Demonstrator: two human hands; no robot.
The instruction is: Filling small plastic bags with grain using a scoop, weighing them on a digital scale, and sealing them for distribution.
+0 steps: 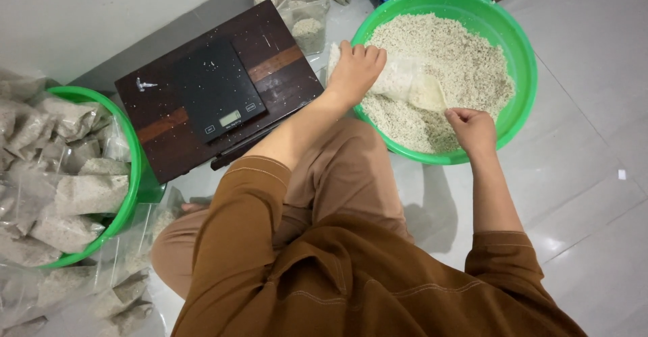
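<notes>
- A clear plastic bag, partly filled with pale grain, is gripped at its mouth by the left hand, whose fingers are curled tightly over the bag's edge.
- The bag is held lying on the heap of pale, crumbly grain, just inside the near-left rim of the large round green plastic basin.
- A small pale translucent scoop is seen at the bag's opening, resting on the grain; its handle is clasped in the closed right hand.
- The right hand is positioned over the near edge of the basin, just beside the bag, with the scoop between the two hands.
- A flat black digital kitchen scale is set on a dark brown wooden board to the left of the basin, with nothing placed on it.
- A second green plastic basin, at the far left, is piled with sealed clear bags of the same grain.
- More filled bags are spread on the pale tiled floor below that basin, and a few are stacked beyond the board.
- Brown sleeves and brown trousers are worn by the person, who is seated on the floor.
</notes>
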